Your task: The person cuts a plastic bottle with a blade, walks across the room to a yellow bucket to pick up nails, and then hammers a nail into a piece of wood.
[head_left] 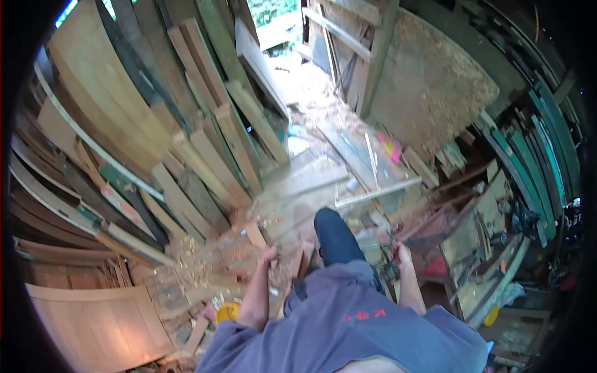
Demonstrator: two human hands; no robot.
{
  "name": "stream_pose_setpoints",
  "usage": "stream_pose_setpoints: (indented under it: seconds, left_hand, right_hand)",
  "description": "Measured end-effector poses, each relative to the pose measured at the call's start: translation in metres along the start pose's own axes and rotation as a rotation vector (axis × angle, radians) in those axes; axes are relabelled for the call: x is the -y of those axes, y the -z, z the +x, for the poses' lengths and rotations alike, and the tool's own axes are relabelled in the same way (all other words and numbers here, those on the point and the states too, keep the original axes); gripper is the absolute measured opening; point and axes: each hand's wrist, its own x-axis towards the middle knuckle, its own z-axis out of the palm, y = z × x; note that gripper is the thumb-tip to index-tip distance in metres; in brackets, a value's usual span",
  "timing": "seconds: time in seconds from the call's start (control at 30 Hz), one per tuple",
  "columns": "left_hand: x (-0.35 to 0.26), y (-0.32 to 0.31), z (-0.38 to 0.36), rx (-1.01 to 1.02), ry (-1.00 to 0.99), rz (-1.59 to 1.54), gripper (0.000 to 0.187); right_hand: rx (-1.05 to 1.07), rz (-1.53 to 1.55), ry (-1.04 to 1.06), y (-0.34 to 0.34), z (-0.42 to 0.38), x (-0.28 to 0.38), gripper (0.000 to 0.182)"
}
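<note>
My left hand (268,255) hangs beside my body with its fingers curled in; whether anything is inside them is hidden. Below it lies a wood-littered floor (214,261), and a short wood offcut (255,235) is close by. On the other side, my right hand (402,253) is also curled, small and slightly blurred, so its contents do not show. It appears nearest to a cluttered heap of scraps (435,227). Between the hands, one dark-trousered knee (336,233) is forward.
Tall boards (99,81) and planks (236,149) lean along the left. A large panel (435,81) stands at the right, with green-edged boards (519,161) beyond. A framed pane (373,168) lies ahead, before a bright doorway (277,31). A yellow container (228,312) sits at lower left.
</note>
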Motion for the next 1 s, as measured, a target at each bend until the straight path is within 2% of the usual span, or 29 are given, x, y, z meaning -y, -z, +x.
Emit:
stream_pose_setpoints:
  seconds: [0.03,0.07,0.2,0.27,0.37,0.47,0.53,0.57,0.67,0.8,0.83,0.93,1.0]
  left_hand:
    - [-0.036,-0.002,-0.007,0.043,0.081,-0.042,0.042]
    - [-0.054,-0.004,0.001,0.033,0.070,0.021,0.042]
    - [-0.132,-0.001,0.027,0.064,0.064,0.080,0.040]
    - [-0.183,0.001,0.044,0.021,0.060,0.020,0.038]
    - [-0.222,0.021,0.108,-0.064,0.010,0.092,0.036]
    - [-0.279,0.035,0.169,-0.148,0.023,0.097,0.035]
    - [-0.336,0.052,0.190,-0.186,-0.038,0.118,0.034]
    - [-0.337,0.060,0.220,-0.188,-0.061,0.061,0.035]
    - [-0.419,0.064,0.222,-0.247,-0.093,-0.105,0.034]
    - [-0.455,0.069,0.287,-0.213,-0.193,-0.064,0.027]
    - [-0.490,0.065,0.271,-0.213,-0.156,-0.098,0.026]
    - [-0.510,0.069,0.314,-0.084,-0.129,-0.232,0.027]
    - [-0.530,0.079,0.338,-0.082,-0.095,-0.226,0.026]
  right_hand:
    - [-0.061,-0.012,-0.009,-0.011,0.010,0.008,0.028]
    - [-0.121,-0.025,-0.023,-0.024,0.021,0.016,0.029]
    - [-0.135,-0.240,0.029,-0.077,0.086,0.049,0.029]
    - [-0.117,-0.321,-0.041,-0.086,0.161,0.054,0.024]
    - [-0.096,-0.638,0.093,-0.105,0.286,0.062,0.028]
    - [-0.061,-0.668,0.016,-0.194,0.288,0.162,0.025]
    - [-0.066,-0.879,0.132,-0.234,0.322,0.201,0.022]
    - [-0.068,-0.987,0.179,-0.254,0.323,0.228,0.022]
    - [-0.028,-0.876,0.228,-0.297,0.379,0.270,0.025]
    - [0.015,-0.809,0.249,-0.365,0.409,0.330,0.027]
    - [0.003,-0.855,0.284,-0.383,0.416,0.348,0.027]
    - [-0.012,-0.959,0.371,-0.439,0.431,0.380,0.026]
    - [-0.035,-1.013,0.413,-0.474,0.447,0.409,0.027]
